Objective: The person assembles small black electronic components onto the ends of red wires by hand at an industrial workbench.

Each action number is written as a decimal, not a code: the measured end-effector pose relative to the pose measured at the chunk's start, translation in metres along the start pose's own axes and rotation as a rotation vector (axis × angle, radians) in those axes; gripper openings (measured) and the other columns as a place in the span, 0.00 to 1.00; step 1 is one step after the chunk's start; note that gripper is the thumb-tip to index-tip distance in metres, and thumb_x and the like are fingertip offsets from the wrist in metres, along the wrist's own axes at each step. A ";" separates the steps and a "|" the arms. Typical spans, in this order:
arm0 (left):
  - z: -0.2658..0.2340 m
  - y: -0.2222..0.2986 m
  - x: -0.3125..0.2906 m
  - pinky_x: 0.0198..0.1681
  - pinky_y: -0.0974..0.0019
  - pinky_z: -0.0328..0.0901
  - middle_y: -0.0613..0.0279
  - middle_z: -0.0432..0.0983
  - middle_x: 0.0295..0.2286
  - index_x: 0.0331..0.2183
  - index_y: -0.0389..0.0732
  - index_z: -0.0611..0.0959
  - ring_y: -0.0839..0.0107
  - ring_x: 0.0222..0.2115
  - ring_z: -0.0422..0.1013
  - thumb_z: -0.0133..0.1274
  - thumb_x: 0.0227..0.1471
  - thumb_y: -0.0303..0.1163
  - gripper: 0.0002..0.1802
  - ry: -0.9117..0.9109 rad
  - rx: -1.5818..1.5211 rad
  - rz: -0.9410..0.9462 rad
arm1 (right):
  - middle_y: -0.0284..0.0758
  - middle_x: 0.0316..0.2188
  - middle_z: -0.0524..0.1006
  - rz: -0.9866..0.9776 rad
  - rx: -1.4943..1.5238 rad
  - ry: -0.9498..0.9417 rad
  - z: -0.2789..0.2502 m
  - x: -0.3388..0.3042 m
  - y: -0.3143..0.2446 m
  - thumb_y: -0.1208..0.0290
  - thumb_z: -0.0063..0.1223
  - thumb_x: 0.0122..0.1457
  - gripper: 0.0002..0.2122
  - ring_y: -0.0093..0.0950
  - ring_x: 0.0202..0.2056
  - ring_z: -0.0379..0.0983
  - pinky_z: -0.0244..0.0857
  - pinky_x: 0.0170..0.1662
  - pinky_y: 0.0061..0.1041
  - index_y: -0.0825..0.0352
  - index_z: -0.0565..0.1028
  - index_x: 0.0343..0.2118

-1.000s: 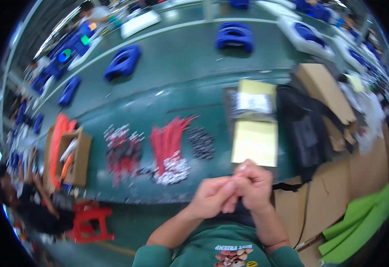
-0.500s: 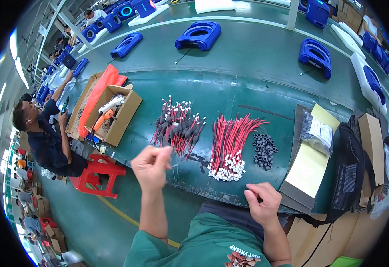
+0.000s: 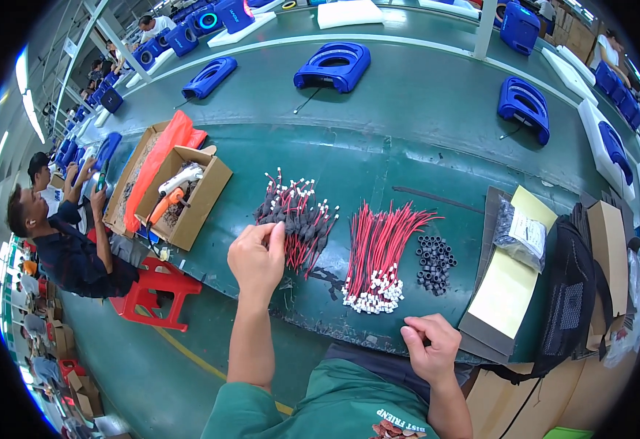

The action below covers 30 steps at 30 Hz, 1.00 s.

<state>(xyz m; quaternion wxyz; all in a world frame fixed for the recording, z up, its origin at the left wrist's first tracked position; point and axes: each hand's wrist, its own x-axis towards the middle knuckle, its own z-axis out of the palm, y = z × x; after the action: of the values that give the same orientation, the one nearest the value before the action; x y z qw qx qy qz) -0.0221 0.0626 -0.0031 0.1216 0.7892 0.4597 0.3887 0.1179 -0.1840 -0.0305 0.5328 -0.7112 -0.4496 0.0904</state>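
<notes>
My left hand (image 3: 256,262) is raised at the near edge of a pile of red and black wires with dark sleeves and white connectors (image 3: 299,223). Its thumb and fingers are pinched closed, and I see nothing in them. To the right of that pile lies a bundle of red wires (image 3: 382,252), its white connectors toward me. Beside the bundle is a cluster of short black rings (image 3: 435,263). Near the table's front edge my right hand (image 3: 435,347) is curled closed, thumb against the fingers, with nothing showing in it.
Cardboard boxes (image 3: 206,190) at left hold an orange-and-white tool (image 3: 172,201) and red plastic (image 3: 163,164). Cardboard sheets, a bag of parts (image 3: 521,238) and a black backpack (image 3: 574,285) lie at right. Blue housings (image 3: 332,67) line the far bench. A co-worker (image 3: 64,241) stands near a red stool (image 3: 160,293).
My left hand has moved away from me, closer to the sleeved wires. My right hand stays about where it was. The view has shifted slightly, and a second person shows behind the co-worker.
</notes>
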 end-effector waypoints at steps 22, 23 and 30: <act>0.022 0.087 -0.038 0.23 0.61 0.63 0.62 0.69 0.22 0.23 0.41 0.80 0.62 0.20 0.69 0.59 0.36 0.37 0.11 -0.653 -0.166 0.350 | 0.33 0.19 0.72 0.020 0.050 0.013 -0.003 0.000 0.001 0.80 0.57 0.43 0.05 0.17 0.15 0.64 0.57 0.18 0.15 0.69 0.75 0.26; 0.023 0.087 -0.038 0.22 0.64 0.63 0.63 0.70 0.20 0.23 0.41 0.80 0.64 0.19 0.69 0.60 0.35 0.36 0.11 -0.649 -0.154 0.382 | 0.33 0.19 0.72 0.028 0.066 0.016 -0.003 0.000 0.001 0.80 0.57 0.43 0.05 0.17 0.15 0.64 0.57 0.18 0.14 0.69 0.75 0.26; 0.024 0.080 -0.040 0.18 0.65 0.62 0.63 0.69 0.17 0.23 0.40 0.80 0.64 0.16 0.68 0.58 0.38 0.32 0.07 -0.429 -0.225 0.440 | 0.33 0.19 0.72 0.052 0.097 0.031 -0.003 0.000 -0.001 0.77 0.58 0.44 0.05 0.20 0.15 0.66 0.59 0.17 0.17 0.68 0.75 0.25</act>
<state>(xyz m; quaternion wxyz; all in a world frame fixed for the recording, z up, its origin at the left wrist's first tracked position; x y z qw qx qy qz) 0.0347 -0.0103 0.0053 0.2150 0.9152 0.1961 0.2789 0.1190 -0.1864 -0.0284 0.5707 -0.6974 -0.4181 0.1148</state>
